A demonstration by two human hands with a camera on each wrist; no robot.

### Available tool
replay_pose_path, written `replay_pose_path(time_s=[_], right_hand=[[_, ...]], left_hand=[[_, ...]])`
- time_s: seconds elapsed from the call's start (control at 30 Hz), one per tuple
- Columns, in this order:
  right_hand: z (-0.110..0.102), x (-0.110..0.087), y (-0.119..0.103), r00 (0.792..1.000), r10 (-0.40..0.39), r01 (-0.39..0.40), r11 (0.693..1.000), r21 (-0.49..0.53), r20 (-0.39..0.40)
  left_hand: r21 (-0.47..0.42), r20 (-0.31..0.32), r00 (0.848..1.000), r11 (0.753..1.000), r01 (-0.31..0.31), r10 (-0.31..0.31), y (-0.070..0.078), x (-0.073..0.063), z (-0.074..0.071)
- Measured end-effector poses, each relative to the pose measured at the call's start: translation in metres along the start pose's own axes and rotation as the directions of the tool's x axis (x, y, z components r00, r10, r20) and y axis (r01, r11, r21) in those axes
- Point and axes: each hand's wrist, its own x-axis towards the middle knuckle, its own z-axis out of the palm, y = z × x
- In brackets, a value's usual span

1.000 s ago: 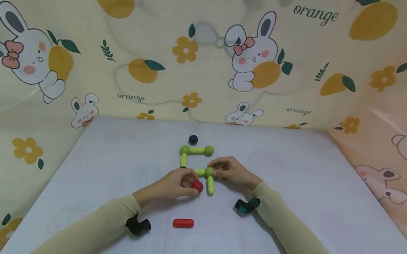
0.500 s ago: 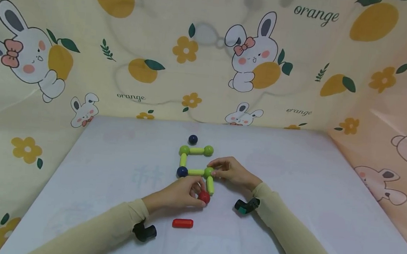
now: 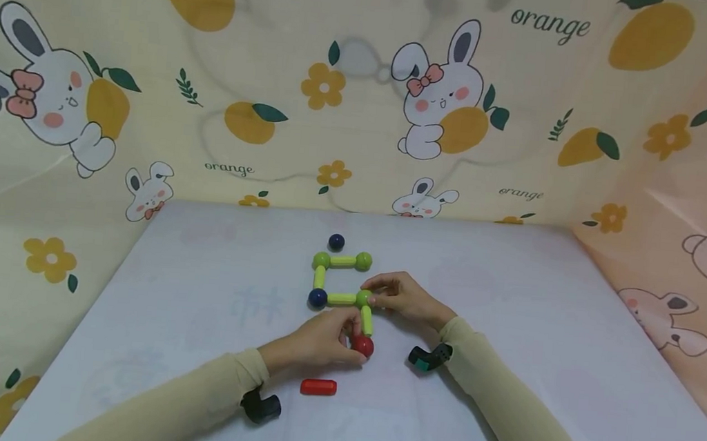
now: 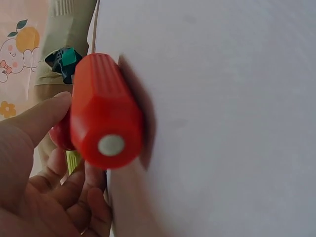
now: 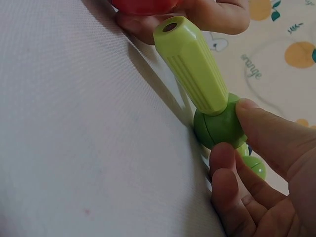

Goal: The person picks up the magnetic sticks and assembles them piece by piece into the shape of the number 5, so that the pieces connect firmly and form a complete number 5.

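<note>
My left hand (image 3: 321, 338) pinches a red ball (image 3: 363, 346) between thumb and fingers, at the near end of a light-green stick (image 3: 367, 321). In the right wrist view that stick's bare end (image 5: 170, 27) shows close to the red ball (image 5: 145, 4). My right hand (image 3: 408, 298) pinches the green ball (image 5: 220, 121) at the stick's other end. From this ball, another light-green stick (image 3: 341, 298) runs left to a dark blue ball (image 3: 317, 298). Further back, more sticks link two green balls (image 3: 322, 260). A red stick (image 3: 318, 387) lies apart, nearer the front.
A loose dark blue ball (image 3: 336, 242) lies behind the joined pieces. Everything rests on a white tabletop (image 3: 510, 288). A printed cloth backdrop (image 3: 360, 131) stands around the back and sides. Each sleeve carries a black wrist device (image 3: 430, 357).
My left hand has moved right and slightly nearer with the red ball, reaching the near end of the green stick. The left dark blue ball is uncovered. My right hand has stayed put.
</note>
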Motion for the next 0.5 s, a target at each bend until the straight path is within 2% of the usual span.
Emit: replay_pose_path(time_s=[0.5], right_hand=[[0.0, 0.0005, 0.0014, 1.0, -0.001, 0.001, 1.0, -0.012, -0.003]], left_hand=[[-0.001, -0.032, 0.998, 0.999, 0.048, -0.048, -0.0009, 0.0039, 0.0023]])
